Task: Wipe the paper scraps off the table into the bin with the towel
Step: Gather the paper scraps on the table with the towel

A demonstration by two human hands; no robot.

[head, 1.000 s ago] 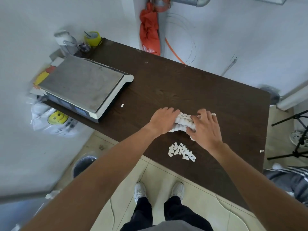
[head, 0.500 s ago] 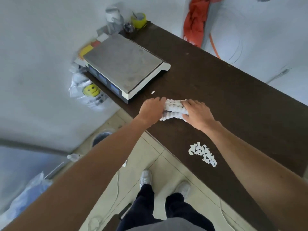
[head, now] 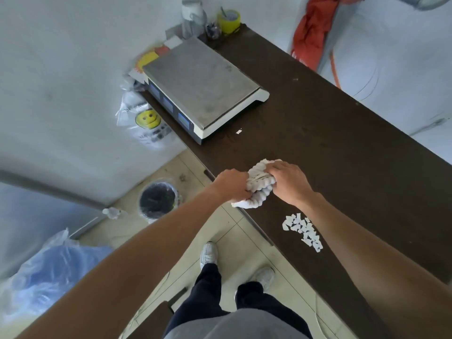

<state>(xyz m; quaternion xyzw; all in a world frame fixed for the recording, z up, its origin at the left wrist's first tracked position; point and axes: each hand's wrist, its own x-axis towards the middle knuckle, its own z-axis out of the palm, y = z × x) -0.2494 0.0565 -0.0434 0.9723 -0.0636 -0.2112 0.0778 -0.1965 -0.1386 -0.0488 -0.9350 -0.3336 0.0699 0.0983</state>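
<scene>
White towel (head: 259, 185) is bunched between my left hand (head: 231, 183) and right hand (head: 289, 182) at the near edge of the worktop (head: 342, 143). The fingers (head: 275, 167) of both are clamped on it, I think to shape a pad for sweeping. The scraps (head: 303, 231) lie in one pile just right of it. The bin (head: 157, 199) stands on the floor to the left, well apart. Left fingertips are hidden under the cloth; one stray scrap (head: 239, 131) lies near the scale (head: 203, 84).

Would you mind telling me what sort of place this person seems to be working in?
Probably a small shop's counter or back room: an electronic weighing scale sits on the dark table, a smiley-printed plastic carrier bag is beside it, and a yellow tape roll stands at the far end.
</scene>
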